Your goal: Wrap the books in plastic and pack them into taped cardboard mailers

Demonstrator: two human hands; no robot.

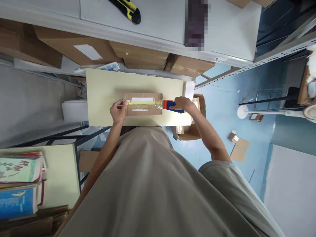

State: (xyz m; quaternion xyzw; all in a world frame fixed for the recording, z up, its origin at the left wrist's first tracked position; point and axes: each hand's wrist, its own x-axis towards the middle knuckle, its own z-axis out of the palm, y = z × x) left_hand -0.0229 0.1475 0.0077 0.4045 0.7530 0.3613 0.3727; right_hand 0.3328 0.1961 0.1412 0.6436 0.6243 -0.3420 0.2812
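Note:
A brown cardboard box (143, 110) lies on the pale yellow table, with clear tape along its top and a white and yellow label (143, 101). My left hand (118, 111) grips the box's left end, its thumb at the upper edge and the fingers curled at the side. In my right hand (182, 103) is a blue and red tape dispenser (170, 105), its red end close against the box's right end. Whether the tape still runs from the dispenser to the box I cannot tell.
The table (103, 87) has a white block-like item (189, 90) at its right end. Below that end stands an open carton (202, 107). Above the far side runs a grey shelf (158, 28) bearing a yellow and black utility knife (128, 10). Books (18, 169) lie on another table, lower left.

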